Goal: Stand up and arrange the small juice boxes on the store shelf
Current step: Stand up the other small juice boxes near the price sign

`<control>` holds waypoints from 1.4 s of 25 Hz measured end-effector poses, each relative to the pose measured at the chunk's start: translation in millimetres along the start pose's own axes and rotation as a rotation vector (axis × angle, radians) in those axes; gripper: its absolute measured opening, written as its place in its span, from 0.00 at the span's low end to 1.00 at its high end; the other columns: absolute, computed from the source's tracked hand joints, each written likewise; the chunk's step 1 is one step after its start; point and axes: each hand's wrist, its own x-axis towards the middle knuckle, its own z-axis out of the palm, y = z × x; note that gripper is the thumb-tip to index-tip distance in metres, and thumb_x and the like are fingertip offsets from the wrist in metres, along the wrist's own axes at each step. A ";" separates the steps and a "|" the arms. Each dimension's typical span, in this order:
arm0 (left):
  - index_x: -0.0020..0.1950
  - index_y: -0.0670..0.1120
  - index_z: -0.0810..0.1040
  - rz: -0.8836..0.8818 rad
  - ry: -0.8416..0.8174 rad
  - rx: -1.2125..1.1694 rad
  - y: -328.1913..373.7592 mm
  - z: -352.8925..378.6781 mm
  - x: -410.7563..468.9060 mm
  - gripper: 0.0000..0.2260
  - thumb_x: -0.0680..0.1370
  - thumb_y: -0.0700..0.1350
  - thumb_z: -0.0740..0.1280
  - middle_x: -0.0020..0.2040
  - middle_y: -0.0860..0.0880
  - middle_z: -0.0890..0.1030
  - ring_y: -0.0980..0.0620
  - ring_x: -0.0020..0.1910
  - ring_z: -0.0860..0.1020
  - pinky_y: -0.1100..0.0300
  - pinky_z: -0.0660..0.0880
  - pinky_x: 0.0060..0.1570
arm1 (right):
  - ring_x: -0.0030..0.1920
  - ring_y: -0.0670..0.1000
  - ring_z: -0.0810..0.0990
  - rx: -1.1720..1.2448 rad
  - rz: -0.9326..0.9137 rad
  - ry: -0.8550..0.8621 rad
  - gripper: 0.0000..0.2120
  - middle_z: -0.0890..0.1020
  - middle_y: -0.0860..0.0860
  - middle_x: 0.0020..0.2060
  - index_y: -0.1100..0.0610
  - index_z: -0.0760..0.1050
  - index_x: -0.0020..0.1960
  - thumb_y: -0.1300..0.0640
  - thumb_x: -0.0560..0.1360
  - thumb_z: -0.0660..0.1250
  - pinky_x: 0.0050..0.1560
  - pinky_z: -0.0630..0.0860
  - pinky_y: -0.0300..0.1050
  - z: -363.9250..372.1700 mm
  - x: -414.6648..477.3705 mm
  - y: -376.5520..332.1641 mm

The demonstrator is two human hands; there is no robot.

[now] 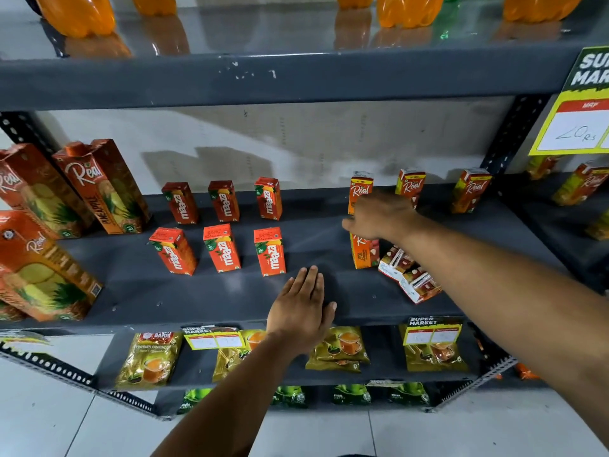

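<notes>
Several small red Maaza juice boxes [269,250] stand upright in two rows on the dark shelf [211,298]. To the right, three small Real boxes [471,190] stand along the back. My right hand [379,216] is shut on the top of another upright Real box [362,253] in the front row. Two Real boxes [412,275] lie toppled just right of it, under my forearm. My left hand [301,308] rests flat on the shelf's front edge, fingers apart, holding nothing.
Large Real pineapple cartons [105,186] stand at the shelf's left end. Orange bottles [77,14] sit on the shelf above. Tea packets [150,357] and price tags fill the shelf below. A yellow price sign [576,123] hangs at upper right.
</notes>
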 end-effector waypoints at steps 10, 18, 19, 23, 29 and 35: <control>0.76 0.41 0.50 -0.005 -0.009 0.003 1.9 -2.3 -0.8 0.30 0.80 0.58 0.43 0.78 0.43 0.50 0.46 0.77 0.47 0.51 0.48 0.75 | 0.40 0.53 0.78 0.120 0.031 0.101 0.25 0.79 0.52 0.38 0.55 0.74 0.47 0.35 0.77 0.53 0.41 0.73 0.47 -10.3 -11.5 26.7; 0.76 0.42 0.50 -0.011 -0.006 0.006 0.2 -4.3 -0.9 0.30 0.80 0.59 0.42 0.79 0.43 0.50 0.47 0.77 0.46 0.52 0.47 0.75 | 0.66 0.54 0.71 -0.283 -0.380 -0.218 0.26 0.76 0.48 0.67 0.43 0.69 0.70 0.63 0.76 0.63 0.61 0.70 0.53 41.9 -30.2 78.4; 0.76 0.42 0.49 -0.010 -0.007 0.007 0.5 -4.2 -0.9 0.30 0.80 0.59 0.42 0.79 0.43 0.50 0.47 0.77 0.46 0.52 0.47 0.75 | 0.66 0.54 0.70 -0.284 -0.417 -0.178 0.26 0.76 0.47 0.68 0.42 0.68 0.71 0.62 0.77 0.63 0.61 0.69 0.53 47.4 -28.0 80.8; 0.76 0.42 0.49 -0.011 -0.015 0.005 1.6 -4.2 -0.9 0.30 0.80 0.59 0.42 0.79 0.44 0.50 0.47 0.77 0.46 0.53 0.46 0.75 | 0.61 0.54 0.76 -0.071 -0.283 -0.059 0.22 0.79 0.51 0.62 0.48 0.71 0.66 0.61 0.74 0.67 0.55 0.75 0.51 50.8 -24.5 88.4; 0.76 0.41 0.50 -0.014 -0.012 0.011 2.2 -3.8 -0.6 0.30 0.81 0.58 0.44 0.78 0.43 0.51 0.46 0.77 0.47 0.52 0.47 0.75 | 0.62 0.60 0.77 0.734 0.394 0.266 0.29 0.80 0.57 0.61 0.57 0.70 0.64 0.49 0.68 0.76 0.59 0.75 0.54 69.1 -19.6 101.2; 0.76 0.41 0.51 -0.009 -0.001 0.021 1.1 -2.9 -0.4 0.31 0.79 0.59 0.41 0.78 0.43 0.52 0.47 0.77 0.48 0.53 0.46 0.74 | 0.64 0.60 0.76 0.802 0.457 0.300 0.41 0.77 0.56 0.64 0.54 0.64 0.68 0.41 0.63 0.78 0.60 0.76 0.60 81.3 -33.3 90.6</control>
